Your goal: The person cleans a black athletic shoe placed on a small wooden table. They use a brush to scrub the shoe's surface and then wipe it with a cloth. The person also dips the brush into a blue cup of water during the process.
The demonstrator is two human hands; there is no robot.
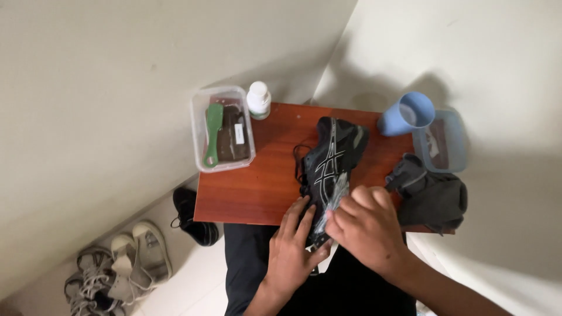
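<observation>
Here, both hands work at the near end of a black shoe [331,164] on the counter [257,181]. The left hand [293,248] lies flat against its side, fingers [301,213] spread; the right hand [369,225] pinches a crumpled clear wrapper [335,202] at the shoe. A grey cloth [430,196] lies just right.

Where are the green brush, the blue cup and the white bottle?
green brush [213,132], head view, on the middle of its green back, inside the clear box.
blue cup [404,116], head view, on its outer side wall.
white bottle [258,99], head view, on its white cap and shoulder.

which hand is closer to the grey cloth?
Right. The right hand sits just beside the grey cloth, almost touching; the left hand is farther away, across the black shoe.
</observation>
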